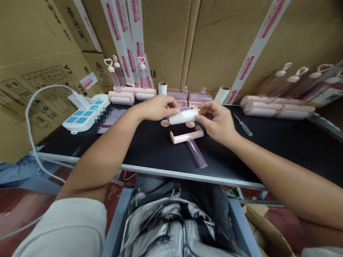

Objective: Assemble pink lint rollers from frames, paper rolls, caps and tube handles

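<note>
Both hands hold a white paper roll (183, 116) level above the black table (150, 146). My left hand (157, 107) grips its left end with curled fingers. My right hand (218, 119) pinches its right end. Two small pink round caps (165, 123) lie under the roll. A pink roller frame (187, 136) lies just in front of it, and a clear pink tube (197, 153) lies nearer to me, pointing toward the table's front edge.
A small screwdriver (243, 125) lies right of my right hand. A white and blue power strip (86, 112) with a cable sits at the left. Assembled pink lint rollers (122, 96) and paper cores (162, 87) line the back, against cardboard boxes (214, 43).
</note>
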Available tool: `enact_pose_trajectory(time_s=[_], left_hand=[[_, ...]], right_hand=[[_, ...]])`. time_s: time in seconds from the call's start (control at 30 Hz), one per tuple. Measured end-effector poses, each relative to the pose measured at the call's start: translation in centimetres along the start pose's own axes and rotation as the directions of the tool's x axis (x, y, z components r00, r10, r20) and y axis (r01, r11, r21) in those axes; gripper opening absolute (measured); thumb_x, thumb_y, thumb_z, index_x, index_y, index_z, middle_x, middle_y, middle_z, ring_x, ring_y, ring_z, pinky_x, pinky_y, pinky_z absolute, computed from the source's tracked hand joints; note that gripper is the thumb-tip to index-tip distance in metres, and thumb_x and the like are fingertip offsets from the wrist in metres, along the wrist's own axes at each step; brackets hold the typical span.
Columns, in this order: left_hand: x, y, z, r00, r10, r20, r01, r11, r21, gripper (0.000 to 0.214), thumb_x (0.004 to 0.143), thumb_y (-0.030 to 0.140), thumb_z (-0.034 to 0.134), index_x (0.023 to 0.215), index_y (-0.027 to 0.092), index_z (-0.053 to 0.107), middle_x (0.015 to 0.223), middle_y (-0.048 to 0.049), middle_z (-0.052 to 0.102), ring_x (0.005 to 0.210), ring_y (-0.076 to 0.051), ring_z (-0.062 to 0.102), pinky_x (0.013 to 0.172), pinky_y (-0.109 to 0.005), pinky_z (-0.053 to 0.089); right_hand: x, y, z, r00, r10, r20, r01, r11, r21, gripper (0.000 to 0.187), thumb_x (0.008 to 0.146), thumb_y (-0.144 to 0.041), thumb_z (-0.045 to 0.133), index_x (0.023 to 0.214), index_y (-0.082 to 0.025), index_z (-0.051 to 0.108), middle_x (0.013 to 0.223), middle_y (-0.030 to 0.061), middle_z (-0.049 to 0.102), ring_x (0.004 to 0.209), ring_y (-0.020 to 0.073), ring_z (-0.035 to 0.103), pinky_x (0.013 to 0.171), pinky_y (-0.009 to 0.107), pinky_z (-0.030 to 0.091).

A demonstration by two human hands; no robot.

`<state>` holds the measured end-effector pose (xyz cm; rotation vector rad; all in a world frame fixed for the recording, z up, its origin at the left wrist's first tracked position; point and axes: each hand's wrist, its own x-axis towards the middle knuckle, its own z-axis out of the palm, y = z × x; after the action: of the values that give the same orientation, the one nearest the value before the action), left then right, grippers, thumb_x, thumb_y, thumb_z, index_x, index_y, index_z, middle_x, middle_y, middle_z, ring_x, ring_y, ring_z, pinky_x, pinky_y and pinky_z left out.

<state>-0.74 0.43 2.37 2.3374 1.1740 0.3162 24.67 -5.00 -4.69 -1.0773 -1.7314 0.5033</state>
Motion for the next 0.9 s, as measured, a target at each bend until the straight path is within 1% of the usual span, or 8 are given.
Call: enact_pose_trajectory(time_s=[0.07,0.17,0.23,0.3,0.4,0.5,0.7,0.9], left_hand=[[-0.2,1.4,0.8,0.995,0.103,-0.001,-0.103,0.994,0.029,0.052,0.084,0.052,0.075,0.124,0.019,0.071,0.118,-0.0057,0.076,0.111,-0.024,0.068,0.092,-0.028,0.048],[-0.2,2.5,1.4,0.985,0.173,0.013,-0.173,0.982,0.074,0.055,0.077,0.047,0.083,0.122,0.018,0.073,0.124,-0.0065,0.075,0.118,-0.028,0.066,0.098,-0.030,0.047],[-0.2,2.2,0.9,0.992,0.122,-0.012,-0.121,0.991,0.064,0.053,0.078,0.042,0.082,0.123,0.017,0.073,0.121,-0.0068,0.075,0.117,-0.028,0.067,0.098,-0.031,0.047],[-0.3,0.9,-0.3,0.999,-0.001,-0.049,0.003,0.999,0.044,0.054,0.077,0.041,0.083,0.124,0.017,0.071,0.117,-0.0064,0.076,0.114,-0.028,0.069,0.095,-0.031,0.049],[-0.6,-1.9,-2.6,0.974,-0.225,-0.028,0.226,0.973,0.052,0.052,0.071,0.035,0.087,0.118,0.018,0.071,0.110,-0.0060,0.077,0.107,-0.029,0.073,0.088,-0.030,0.052],[-0.7,-4.4,-3.8,0.922,-0.375,0.095,0.378,0.926,-0.013,0.049,0.068,0.028,0.087,0.114,0.019,0.070,0.114,-0.0076,0.078,0.107,-0.028,0.075,0.084,-0.028,0.055],[0.0,-4.9,-2.3,0.930,-0.309,0.200,0.343,0.925,-0.164,0.062,0.064,0.026,0.090,0.122,0.021,0.067,0.134,-0.0090,0.075,0.115,-0.026,0.075,0.087,-0.026,0.058],[0.5,-5.3,-2.0,0.953,-0.244,0.179,0.275,0.945,-0.176,0.065,0.068,0.031,0.092,0.128,0.021,0.069,0.132,-0.0094,0.076,0.120,-0.029,0.074,0.092,-0.030,0.060]], right_hand=[[-0.5,-0.7,-0.2,0.995,-0.084,-0.051,0.078,0.989,-0.124,0.022,0.092,-0.042,0.071,0.106,-0.025,0.067,0.099,0.0069,0.075,0.095,0.0276,0.072,0.089,0.043,0.059],[-1.1,-1.5,-0.3,0.987,-0.154,-0.035,0.141,0.961,-0.236,0.021,0.098,-0.046,0.066,0.106,-0.027,0.070,0.110,0.0100,0.076,0.109,0.0318,0.072,0.099,0.047,0.057],[-1.1,-1.7,-0.4,0.981,-0.192,-0.025,0.180,0.951,-0.252,0.023,0.100,-0.047,0.064,0.112,-0.028,0.070,0.122,0.0116,0.076,0.117,0.0332,0.071,0.103,0.049,0.056],[-0.7,-1.5,-0.5,0.979,-0.202,-0.024,0.191,0.952,-0.239,0.026,0.101,-0.044,0.063,0.120,-0.028,0.069,0.130,0.0119,0.075,0.119,0.0325,0.071,0.104,0.048,0.056],[0.2,-0.4,-0.7,0.989,-0.150,0.012,0.149,0.968,-0.201,0.025,0.100,-0.036,0.063,0.122,-0.025,0.069,0.123,0.0104,0.078,0.112,0.0293,0.074,0.103,0.046,0.057],[1.0,0.8,-0.7,0.993,-0.075,0.090,0.096,0.963,-0.252,0.025,0.096,-0.030,0.064,0.117,-0.022,0.072,0.111,0.0093,0.081,0.105,0.0288,0.077,0.101,0.046,0.056],[1.1,1.1,-0.4,0.962,0.135,0.236,0.014,0.843,-0.537,0.029,0.095,-0.032,0.064,0.119,-0.020,0.075,0.103,0.0105,0.084,0.091,0.0298,0.076,0.083,0.041,0.055],[0.9,0.7,0.0,0.949,0.163,0.271,0.008,0.844,-0.536,0.030,0.099,-0.031,0.060,0.121,-0.018,0.076,0.107,0.0118,0.084,0.095,0.0283,0.078,0.084,0.038,0.056]])
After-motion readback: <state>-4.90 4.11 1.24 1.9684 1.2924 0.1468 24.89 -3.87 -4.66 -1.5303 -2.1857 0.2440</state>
